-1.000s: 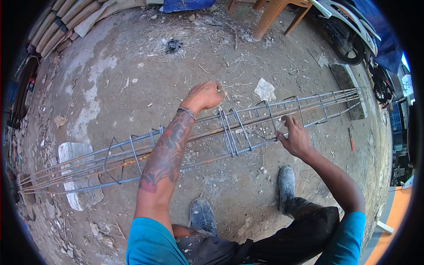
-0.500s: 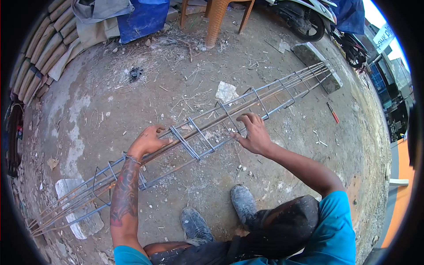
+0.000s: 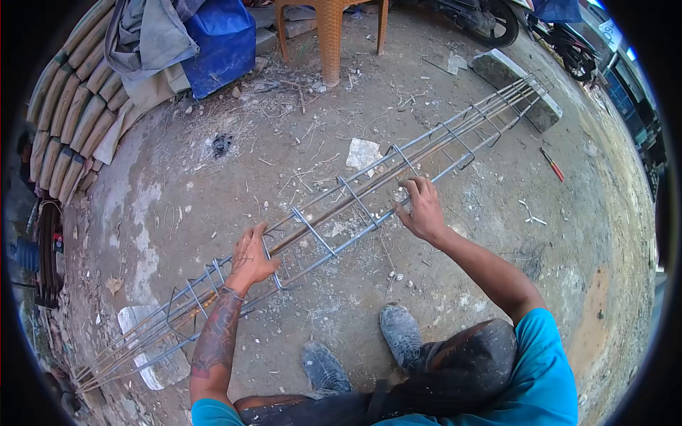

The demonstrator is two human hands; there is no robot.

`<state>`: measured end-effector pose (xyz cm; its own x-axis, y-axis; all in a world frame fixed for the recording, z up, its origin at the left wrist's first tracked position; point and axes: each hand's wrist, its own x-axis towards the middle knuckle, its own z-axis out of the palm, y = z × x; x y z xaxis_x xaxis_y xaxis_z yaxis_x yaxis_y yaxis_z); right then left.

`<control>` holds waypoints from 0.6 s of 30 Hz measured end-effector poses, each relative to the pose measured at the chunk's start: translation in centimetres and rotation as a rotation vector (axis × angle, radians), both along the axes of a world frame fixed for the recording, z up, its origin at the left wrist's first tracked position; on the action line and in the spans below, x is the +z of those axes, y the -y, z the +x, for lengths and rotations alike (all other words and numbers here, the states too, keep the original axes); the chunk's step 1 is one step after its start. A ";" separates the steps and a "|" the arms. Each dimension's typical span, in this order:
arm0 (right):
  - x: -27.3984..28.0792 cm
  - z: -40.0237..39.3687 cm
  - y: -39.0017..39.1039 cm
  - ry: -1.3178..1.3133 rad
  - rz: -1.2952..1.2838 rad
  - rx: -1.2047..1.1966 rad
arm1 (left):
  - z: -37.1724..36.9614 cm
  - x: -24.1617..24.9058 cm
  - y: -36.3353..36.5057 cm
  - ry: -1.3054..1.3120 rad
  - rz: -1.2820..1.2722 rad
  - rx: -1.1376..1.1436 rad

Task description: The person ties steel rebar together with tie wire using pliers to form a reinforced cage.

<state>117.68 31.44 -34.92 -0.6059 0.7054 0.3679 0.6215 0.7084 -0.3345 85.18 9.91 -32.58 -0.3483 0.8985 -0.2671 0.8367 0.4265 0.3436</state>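
A long, narrow rebar cage (image 3: 359, 206) runs diagonally in front of me, its steel bars threaded through several square wire stirrups. My left hand (image 3: 250, 257) is closed on a stirrup (image 3: 278, 282) left of the middle, its fingers over the upper bars and its thumb towards me. Another stirrup (image 3: 312, 231) sits just to the right of that hand. My right hand (image 3: 424, 213) is at the near bar further right, thumb and fingers apart; whether it touches the bar is hard to see.
Concrete blocks support the cage at the far right (image 3: 515, 85) and near left (image 3: 153, 355). Red-handled pliers (image 3: 553, 165) lie on the ground at right. A brown plastic chair (image 3: 330, 42), stacked sacks (image 3: 78, 106), a blue tarp (image 3: 224, 46) and a motorbike (image 3: 490, 21) stand beyond.
The bunched stirrups near my left hand have come apart. My left hand has slid down-left along the cage with one stirrup. My right hand stays by the near bar; the view has shifted slightly.
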 end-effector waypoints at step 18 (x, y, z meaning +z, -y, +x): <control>0.7 1.5 -2.9 0.114 -0.038 -0.073 | 10.3 1.7 -14.6 -0.003 0.437 -0.424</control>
<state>119.19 34.30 -34.25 -0.5884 0.7616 0.2715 0.7068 0.6476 -0.2847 95.46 24.47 -30.86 0.0638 0.9853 0.1586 0.9041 -0.1243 0.4087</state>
